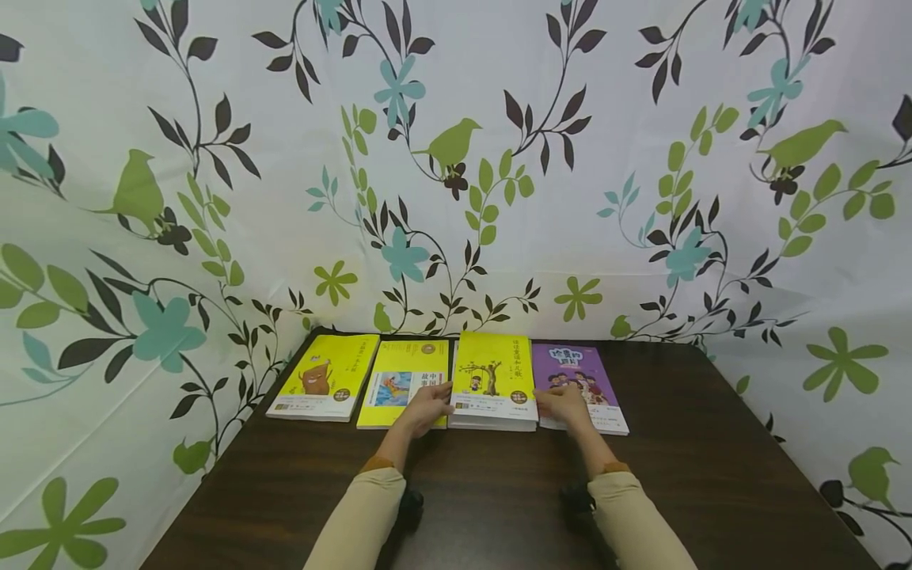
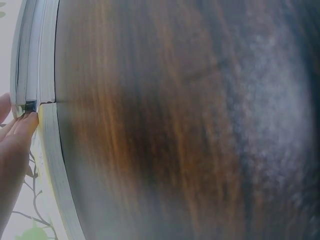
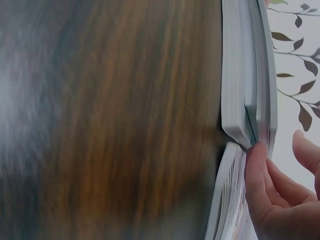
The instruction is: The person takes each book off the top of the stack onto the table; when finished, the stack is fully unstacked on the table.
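In the head view, a thick stack of books (image 1: 492, 421) is topped by a yellow-and-white book (image 1: 493, 352) with a tree and a swing on its cover. At the stack's left side, the fingertips of my left hand (image 1: 425, 409) touch the edges. From the opposite side, my right hand (image 1: 566, 404) meets it with fairly straight fingers. The right wrist view shows those fingers (image 3: 256, 175) at the corner of the layered book edges, the thumb standing apart. Only part of my left hand (image 2: 16, 142) appears in the left wrist view, beside the stacked edges.
A yellow book with a blue picture (image 1: 406, 396) lies left of the stack, and another with a brown cartoon figure (image 1: 324, 376) is farther left. Right of the stack is a purple book (image 1: 573, 364). A patterned cloth (image 1: 484, 237) hangs behind the dark wooden table (image 1: 499, 499).
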A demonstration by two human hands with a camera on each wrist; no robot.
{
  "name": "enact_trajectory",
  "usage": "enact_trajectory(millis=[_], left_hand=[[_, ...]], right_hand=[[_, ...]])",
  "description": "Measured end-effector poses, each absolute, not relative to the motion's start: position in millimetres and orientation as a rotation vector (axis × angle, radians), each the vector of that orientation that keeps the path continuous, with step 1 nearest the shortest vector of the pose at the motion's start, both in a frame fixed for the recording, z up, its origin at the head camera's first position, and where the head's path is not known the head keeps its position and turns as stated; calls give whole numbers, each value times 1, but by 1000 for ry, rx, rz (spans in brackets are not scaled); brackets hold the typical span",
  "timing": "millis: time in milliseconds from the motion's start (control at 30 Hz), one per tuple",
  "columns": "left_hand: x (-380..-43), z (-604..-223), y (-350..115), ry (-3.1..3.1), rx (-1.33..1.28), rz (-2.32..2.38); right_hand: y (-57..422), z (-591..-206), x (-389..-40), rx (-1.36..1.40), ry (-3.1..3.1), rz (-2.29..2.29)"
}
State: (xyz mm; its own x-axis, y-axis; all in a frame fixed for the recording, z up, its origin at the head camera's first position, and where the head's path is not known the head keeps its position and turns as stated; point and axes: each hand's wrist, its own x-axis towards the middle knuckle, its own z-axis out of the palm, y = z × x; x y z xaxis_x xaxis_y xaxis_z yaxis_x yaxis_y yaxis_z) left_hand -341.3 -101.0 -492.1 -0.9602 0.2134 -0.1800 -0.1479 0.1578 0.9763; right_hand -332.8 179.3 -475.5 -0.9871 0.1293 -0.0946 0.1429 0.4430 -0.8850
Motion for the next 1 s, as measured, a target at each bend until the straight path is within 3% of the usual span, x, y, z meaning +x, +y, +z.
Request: enact_trajectory(millis=[433,1000], left_hand=[[-340,-491,-100,2162,87,1882],[-338,-493,-97,2252,134,1827]], right_hand=[[165,-481,-335,191,2816,-1370],[158,-473,-329,282,2837,-1393]])
